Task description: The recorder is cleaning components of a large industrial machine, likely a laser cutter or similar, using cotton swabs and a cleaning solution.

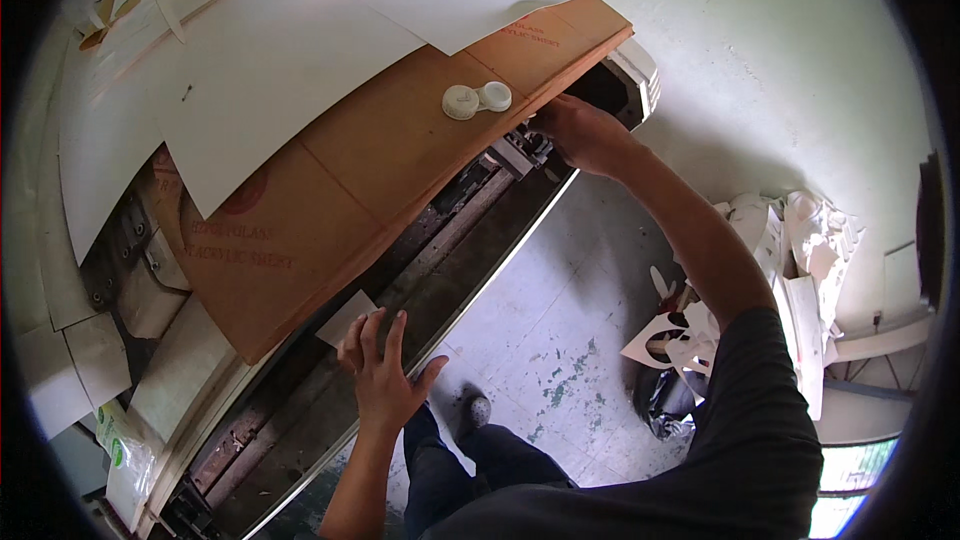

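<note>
My left hand (382,370) rests with fingers spread on the dark machine bed, touching a small pale offcut (345,317) next to the near edge of a large brown paper-covered sheet (380,155). My right hand (580,130) reaches far out to the sheet's far corner, fingers curled at its edge beside a metal carriage (520,152); whether it grips the sheet I cannot tell. White sheets (260,60) lie over the brown sheet. A small white double-cup case (476,99) sits on the brown sheet near my right hand.
The machine's metal rail (470,285) runs diagonally along its front edge. A pile of white cut-out scraps (790,270) and a black bag (665,402) sit on the painted floor at right. My shoe (478,410) stands by the machine.
</note>
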Available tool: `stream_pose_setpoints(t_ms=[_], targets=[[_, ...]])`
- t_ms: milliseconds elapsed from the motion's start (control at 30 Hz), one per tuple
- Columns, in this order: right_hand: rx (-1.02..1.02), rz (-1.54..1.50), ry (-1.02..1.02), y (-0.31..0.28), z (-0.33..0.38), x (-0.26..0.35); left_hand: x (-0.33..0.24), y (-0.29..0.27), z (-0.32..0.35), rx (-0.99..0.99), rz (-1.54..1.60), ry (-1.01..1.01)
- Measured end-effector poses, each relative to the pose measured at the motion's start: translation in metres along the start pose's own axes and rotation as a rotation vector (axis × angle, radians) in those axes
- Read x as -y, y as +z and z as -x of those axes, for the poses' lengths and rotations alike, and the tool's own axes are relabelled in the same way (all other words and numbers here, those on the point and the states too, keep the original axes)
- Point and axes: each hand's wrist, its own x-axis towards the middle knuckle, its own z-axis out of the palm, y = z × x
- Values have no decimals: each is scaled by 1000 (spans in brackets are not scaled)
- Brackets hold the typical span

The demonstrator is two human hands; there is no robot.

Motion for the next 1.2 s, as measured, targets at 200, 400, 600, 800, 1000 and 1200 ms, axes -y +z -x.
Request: stream_pose_setpoints(t_ms=[200, 400, 600, 800, 1000, 1200], targets=[[-45, -9, 21, 1, -1, -2, 1, 1, -1, 21, 16, -2], [84, 22, 54, 1, -1, 2, 1, 0, -2, 37, 39, -7], [-37, -6, 58, -7, 0, 4, 2, 1, -3, 21, 47, 4], [12, 56, 10, -10, -1, 7, 0, -2, -4, 35, 50, -20], [-35, 49, 35, 0, 1, 2, 1, 0, -4, 41, 63, -26], [-20, 45, 27, -9, -1, 12, 1, -1, -4, 22, 38, -19]])
